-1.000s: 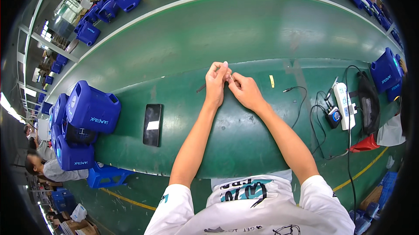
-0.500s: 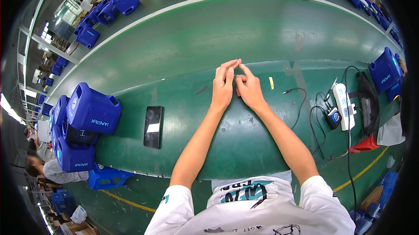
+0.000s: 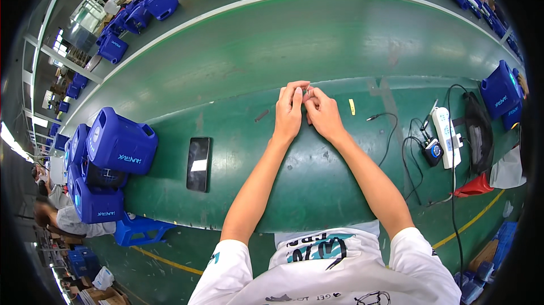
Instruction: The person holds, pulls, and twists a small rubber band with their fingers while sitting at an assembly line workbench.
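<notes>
My left hand (image 3: 289,111) and my right hand (image 3: 322,113) meet over the green worktable (image 3: 255,172), ahead of my body. Fingers of both are bent and pinched together at the tips. Between them shows a thin, pale sliver, too small to name. To the left of my left hand lies a small dark strip (image 3: 261,116). A small yellow strip (image 3: 352,107) rests flat beyond my right hand's right side.
On the left, a phone (image 3: 199,164) lies near stacked blue cases (image 3: 122,141). At right are a cable (image 3: 391,135), a white power strip (image 3: 446,135), a black adapter (image 3: 433,154), a dark pouch (image 3: 479,135) and another blue case (image 3: 501,91). A green conveyor belt (image 3: 272,39) runs behind.
My fingertips have drawn closer and curled in more, with the right fingers now bent beside the left ones. Both forearms stay nearly in place.
</notes>
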The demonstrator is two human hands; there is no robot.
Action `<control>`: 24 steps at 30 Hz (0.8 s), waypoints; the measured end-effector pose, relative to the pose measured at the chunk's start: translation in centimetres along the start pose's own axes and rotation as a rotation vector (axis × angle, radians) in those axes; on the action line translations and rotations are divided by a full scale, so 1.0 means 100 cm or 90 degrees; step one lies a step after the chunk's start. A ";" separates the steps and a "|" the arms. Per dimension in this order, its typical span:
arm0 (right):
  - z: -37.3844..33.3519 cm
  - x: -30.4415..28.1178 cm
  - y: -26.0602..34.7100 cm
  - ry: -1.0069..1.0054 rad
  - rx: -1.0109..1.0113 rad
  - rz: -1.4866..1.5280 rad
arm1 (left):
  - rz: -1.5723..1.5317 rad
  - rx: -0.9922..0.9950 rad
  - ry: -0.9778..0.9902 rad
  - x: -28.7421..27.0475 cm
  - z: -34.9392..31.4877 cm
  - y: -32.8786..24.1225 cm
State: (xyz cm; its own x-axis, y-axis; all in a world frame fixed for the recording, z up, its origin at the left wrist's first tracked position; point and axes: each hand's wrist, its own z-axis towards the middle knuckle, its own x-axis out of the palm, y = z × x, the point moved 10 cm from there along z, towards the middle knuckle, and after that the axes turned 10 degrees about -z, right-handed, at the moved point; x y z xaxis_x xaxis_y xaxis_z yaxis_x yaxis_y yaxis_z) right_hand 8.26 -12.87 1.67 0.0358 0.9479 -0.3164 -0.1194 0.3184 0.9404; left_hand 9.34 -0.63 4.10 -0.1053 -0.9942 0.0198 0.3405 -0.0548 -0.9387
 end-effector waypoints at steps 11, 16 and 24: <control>0.001 0.002 -0.002 0.009 0.007 0.005 | 0.119 0.114 0.008 0.008 0.000 -0.023; 0.004 0.000 -0.007 0.000 -0.026 -0.052 | 0.144 0.124 0.010 0.011 -0.001 -0.027; 0.002 0.001 0.000 0.000 -0.046 -0.060 | 0.194 0.132 0.023 0.012 -0.001 -0.022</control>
State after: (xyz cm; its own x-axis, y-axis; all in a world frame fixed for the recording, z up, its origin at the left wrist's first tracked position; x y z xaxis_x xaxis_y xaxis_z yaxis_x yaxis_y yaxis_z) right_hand 8.44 -12.73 1.66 0.0502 0.9135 -0.4037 -0.1862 0.4057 0.8949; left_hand 8.34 -1.74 6.12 -0.0011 -0.9642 -0.2651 0.5428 0.2221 -0.8099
